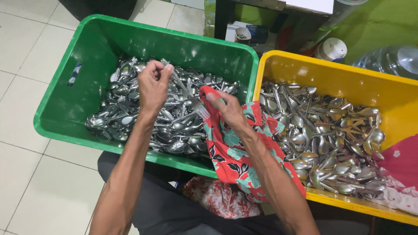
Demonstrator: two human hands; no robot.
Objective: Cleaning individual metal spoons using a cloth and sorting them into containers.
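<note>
Left hand (153, 85) pinching fork (185, 93) handle, tines down-right, seemingly into red cloth (230, 148) gripped by right hand (228, 111)

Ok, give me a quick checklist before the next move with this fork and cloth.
1. Fork gripped at its handle by left hand: ok.
2. Red floral cloth around the tines, held by right hand: ok.
3. Fork wiped clean: cannot tell.
4. Yellow crate within reach, has room: ok.
5. Green crate steady on the floor: ok.
</note>
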